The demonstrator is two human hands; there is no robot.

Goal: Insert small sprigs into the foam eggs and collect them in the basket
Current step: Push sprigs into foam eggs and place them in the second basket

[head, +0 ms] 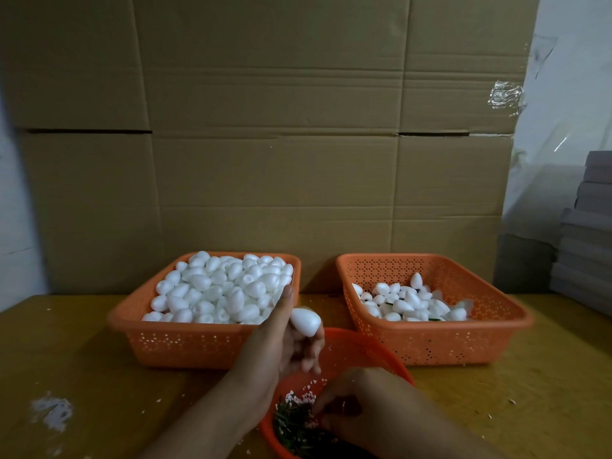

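above the round bowl [364,352], the left hand [281,346] grips a foam egg [305,321]; the right hand [357,402] pinches sprigs [294,425].

White foam eggs [218,286], perforated orange baskets [185,342]

Two bare forearms, no sleeves, left hand [281,346] and right hand [361,405] ungloved, short plain fingernails, no watch

Two baskets stood side by side on the table [82,359].
The full basket [185,339] lay left, the basket with fewer eggs [463,342] right, a bowl [374,349] before them.
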